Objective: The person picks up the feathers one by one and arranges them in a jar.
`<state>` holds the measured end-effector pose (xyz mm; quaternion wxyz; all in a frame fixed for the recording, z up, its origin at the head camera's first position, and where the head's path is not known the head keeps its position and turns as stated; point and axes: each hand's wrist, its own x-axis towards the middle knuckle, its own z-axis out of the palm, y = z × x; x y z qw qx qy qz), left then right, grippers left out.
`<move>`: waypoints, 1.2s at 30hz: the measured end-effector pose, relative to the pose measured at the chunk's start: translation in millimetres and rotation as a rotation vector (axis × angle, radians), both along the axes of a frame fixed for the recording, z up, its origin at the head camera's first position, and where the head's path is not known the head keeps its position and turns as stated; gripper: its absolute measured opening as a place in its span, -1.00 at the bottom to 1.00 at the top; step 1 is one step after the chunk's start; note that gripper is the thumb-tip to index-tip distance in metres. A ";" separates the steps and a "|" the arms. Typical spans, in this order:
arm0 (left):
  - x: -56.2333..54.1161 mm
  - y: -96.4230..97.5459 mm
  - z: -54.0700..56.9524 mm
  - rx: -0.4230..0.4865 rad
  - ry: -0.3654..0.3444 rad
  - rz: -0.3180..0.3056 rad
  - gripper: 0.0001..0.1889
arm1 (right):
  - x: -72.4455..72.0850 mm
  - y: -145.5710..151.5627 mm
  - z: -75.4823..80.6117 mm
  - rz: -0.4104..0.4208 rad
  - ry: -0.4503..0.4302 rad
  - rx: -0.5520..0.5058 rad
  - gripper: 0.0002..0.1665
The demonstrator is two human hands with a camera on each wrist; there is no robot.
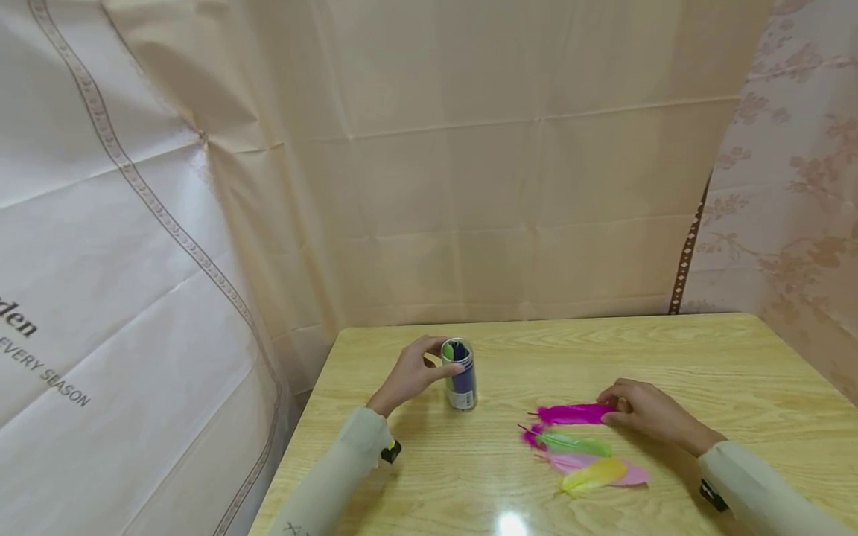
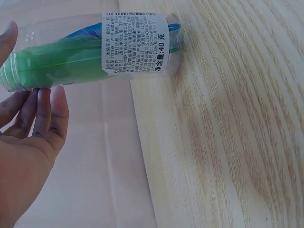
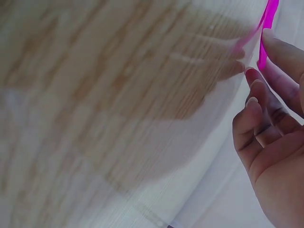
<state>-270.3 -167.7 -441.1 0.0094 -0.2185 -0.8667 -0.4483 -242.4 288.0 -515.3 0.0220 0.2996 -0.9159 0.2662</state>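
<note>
A clear plastic jar [image 1: 462, 398] stands upright on the table, a printed label [image 2: 135, 45] round its lower part. Green [image 2: 61, 64] and blue feathers [image 2: 88, 32] fill it. My left hand [image 1: 414, 372] grips it near the open rim, thumb on one side and fingers on the other. To the right, my right hand [image 1: 649, 411] pinches the wide end of a magenta feather [image 1: 570, 414] between thumb and forefinger; its quill points left toward the jar. Just nearer to me lie a green feather [image 1: 576, 445], a pink feather [image 1: 633, 475] and a yellow feather [image 1: 593, 476], overlapping.
Another magenta feather [image 1: 534, 438] peeks out beside the green one. The light wood-grain table [image 1: 402, 484] ends at a back edge close to a hanging beige cloth [image 1: 496, 179]. More cloth hangs at the left and right sides.
</note>
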 end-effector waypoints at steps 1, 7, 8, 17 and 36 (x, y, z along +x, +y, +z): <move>-0.3 0.1 0.0 -0.001 0.000 -0.002 -0.37 | 0.1 0.1 -0.3 0.002 0.003 -0.003 -0.71; -0.5 0.7 0.2 -0.010 -0.002 -0.001 -0.37 | 0.6 -0.8 -0.2 0.013 -0.004 -0.022 -0.78; -0.3 0.8 0.4 -0.012 -0.004 0.000 -0.37 | 0.8 -0.8 0.0 0.011 -0.015 -0.025 -0.80; 0.1 0.6 1.5 -0.001 0.002 -0.001 -0.38 | 2.5 -0.2 1.3 -0.015 -0.094 -0.049 -0.90; -0.3 0.0 -4.3 0.014 0.026 0.004 -0.33 | 3.0 1.4 9.1 -0.081 -0.080 -0.155 -0.95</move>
